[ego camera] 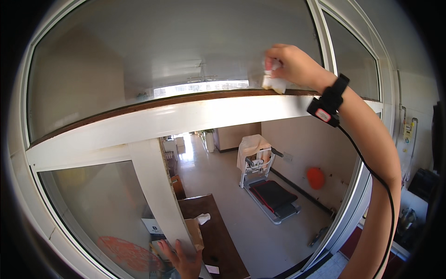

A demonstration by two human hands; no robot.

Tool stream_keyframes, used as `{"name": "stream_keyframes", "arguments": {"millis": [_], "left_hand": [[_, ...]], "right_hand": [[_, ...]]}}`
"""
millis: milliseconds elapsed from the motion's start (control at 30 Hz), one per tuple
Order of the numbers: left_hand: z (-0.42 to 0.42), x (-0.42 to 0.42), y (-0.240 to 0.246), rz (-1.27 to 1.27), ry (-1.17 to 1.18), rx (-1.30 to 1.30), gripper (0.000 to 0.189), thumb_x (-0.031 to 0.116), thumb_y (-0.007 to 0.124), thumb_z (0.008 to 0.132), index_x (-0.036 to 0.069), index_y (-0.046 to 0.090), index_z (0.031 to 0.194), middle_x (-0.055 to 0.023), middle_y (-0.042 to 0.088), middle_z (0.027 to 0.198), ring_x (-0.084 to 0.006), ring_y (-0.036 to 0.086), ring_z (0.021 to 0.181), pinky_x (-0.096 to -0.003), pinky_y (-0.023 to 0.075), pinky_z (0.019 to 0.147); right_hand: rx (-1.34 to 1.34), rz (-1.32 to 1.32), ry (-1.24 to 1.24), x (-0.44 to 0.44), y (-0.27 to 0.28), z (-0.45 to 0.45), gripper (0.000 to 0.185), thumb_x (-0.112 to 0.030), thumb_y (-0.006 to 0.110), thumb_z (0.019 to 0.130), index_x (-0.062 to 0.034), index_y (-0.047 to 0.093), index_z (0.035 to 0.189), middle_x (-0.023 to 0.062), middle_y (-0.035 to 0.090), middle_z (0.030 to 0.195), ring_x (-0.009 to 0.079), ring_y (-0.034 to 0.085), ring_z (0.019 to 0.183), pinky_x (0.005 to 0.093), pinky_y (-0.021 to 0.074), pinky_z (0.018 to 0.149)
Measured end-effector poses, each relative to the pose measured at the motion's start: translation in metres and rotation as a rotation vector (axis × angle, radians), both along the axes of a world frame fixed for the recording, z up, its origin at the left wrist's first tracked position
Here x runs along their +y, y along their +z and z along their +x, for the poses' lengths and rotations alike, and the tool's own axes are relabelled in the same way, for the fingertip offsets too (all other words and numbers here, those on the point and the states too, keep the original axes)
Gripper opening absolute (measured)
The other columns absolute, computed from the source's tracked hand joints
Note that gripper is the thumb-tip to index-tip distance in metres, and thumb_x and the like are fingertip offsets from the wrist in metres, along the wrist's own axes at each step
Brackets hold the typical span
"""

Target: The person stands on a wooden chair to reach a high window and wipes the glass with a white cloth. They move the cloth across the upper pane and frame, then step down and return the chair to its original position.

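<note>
My right hand point(296, 64) pinches a crumpled white tissue or cloth point(273, 83) with yellow-brown stains. The tissue is at the lower edge of the upper glass pane point(167, 45), just above a brown strip point(195, 96) along the white crossbar point(223, 110). A black strap with a small box point(327, 101) circles my right wrist, and a cable runs down the arm. Low in the view, my left hand point(186, 261) rests with spread fingers on the white upright point(153, 174) of a sliding door. Its lower part is cut off by the picture's bottom edge.
Through the opening stand a treadmill point(271, 195) partly covered by a cloth, and a dark brown table point(223, 240) with a paper tissue point(203, 218). A red decoration point(129, 254) shows on the lower left glass. Pipes point(400, 101) run along the right wall.
</note>
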State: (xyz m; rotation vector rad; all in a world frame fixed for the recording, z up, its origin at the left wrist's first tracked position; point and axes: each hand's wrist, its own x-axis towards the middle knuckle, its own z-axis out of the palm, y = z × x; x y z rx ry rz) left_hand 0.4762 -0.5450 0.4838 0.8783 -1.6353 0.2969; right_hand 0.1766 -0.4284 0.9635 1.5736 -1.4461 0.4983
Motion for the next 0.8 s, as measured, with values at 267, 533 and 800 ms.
{"name": "stream_keyframes", "arguments": {"millis": [267,533,800], "left_hand": [[-0.002,-0.003,-0.01,0.023,-0.064,0.007,0.089,0.016,0.07,0.07,0.006,0.028,0.147,-0.0309,0.021,0.151,-0.0525,0.02,0.139,-0.0636,0.0212,0.109],[-0.003,0.003,-0.005,0.06,-0.157,0.08,0.086,0.009,0.069,0.068,0.004,0.033,0.145,-0.0306,0.022,0.152,-0.0494,0.024,0.139,-0.054,0.0283,0.111],[-0.006,0.002,-0.005,0.047,-0.196,0.089,0.085,0.008,0.071,0.068,0.005,0.035,0.145,-0.0318,0.023,0.151,-0.0495,0.026,0.139,-0.0517,0.0309,0.11]], "right_hand": [[0.408,-0.005,0.593,-0.075,-0.009,0.086,0.016,0.011,0.061,0.07,-0.0025,0.061,0.08,0.0104,0.06,0.082,0.0271,0.065,0.077,0.0379,0.0519,0.067],[0.208,0.025,0.177,-0.018,-0.005,0.009,0.015,0.006,0.065,0.07,-0.0048,0.063,0.081,0.01,0.06,0.087,0.027,0.064,0.081,0.0363,0.0523,0.069],[0.353,0.012,0.382,-0.067,-0.001,0.075,0.012,-0.002,0.066,0.073,-0.007,0.064,0.084,0.0114,0.064,0.088,0.0317,0.063,0.088,0.0417,0.0501,0.075]]}}
